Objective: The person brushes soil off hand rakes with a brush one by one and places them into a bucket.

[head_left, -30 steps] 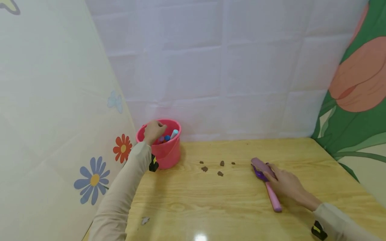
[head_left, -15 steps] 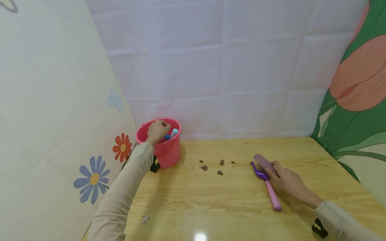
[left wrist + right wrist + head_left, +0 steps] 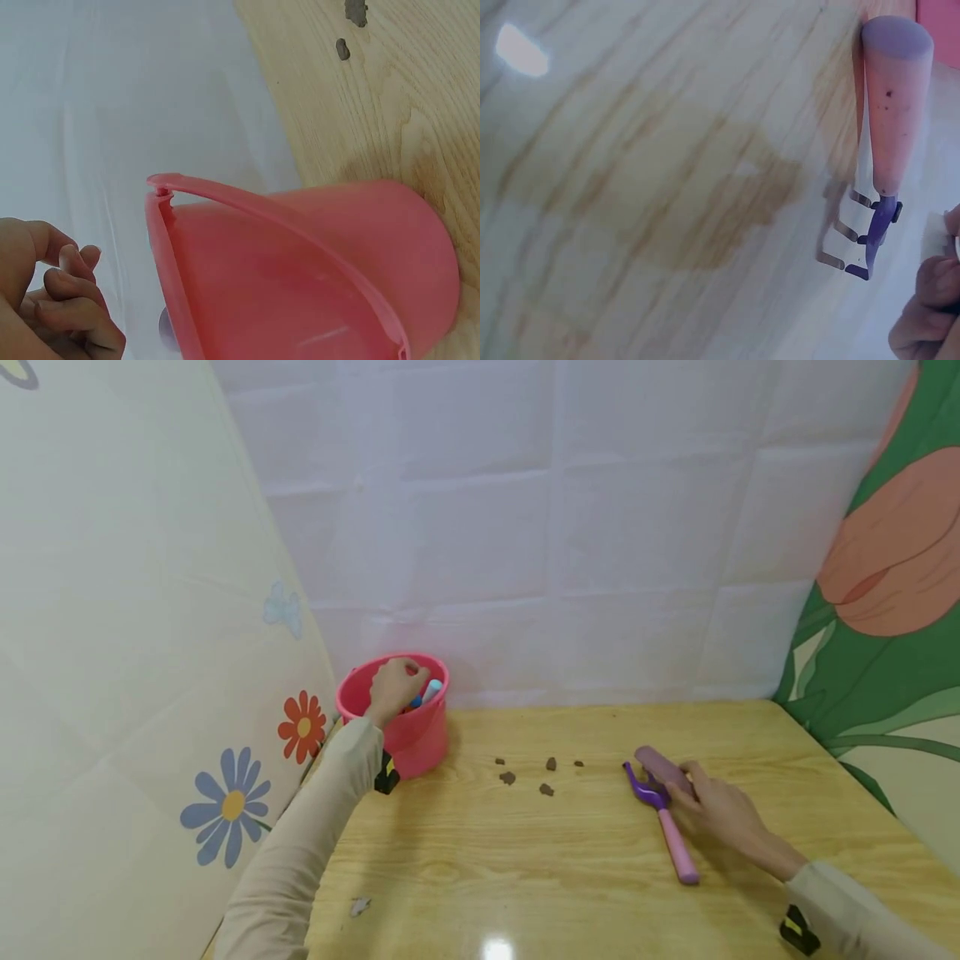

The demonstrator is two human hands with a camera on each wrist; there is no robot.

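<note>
My left hand is over the mouth of the pink bucket, fingers loosely curled with nothing visible between them. The left wrist view shows those curled fingers beside the bucket's rim. Inside the bucket are a pale-blue handle end and a blue rounded thing. On the right, my right hand grips a long mauve brush; a pale bristle-like fringe shows by the fingers in the right wrist view. Just left of that hand lies a small hand rake with a pink handle and purple head.
Several dark brown crumbs of dirt lie on the wooden table between bucket and rake. A grey smear marks the near left. White cloth backs the table, and printed flower panels stand at both sides.
My left hand has shifted slightly right over the bucket. My right hand has moved the mauve brush a little right, uncovering more of the rake's purple head.
</note>
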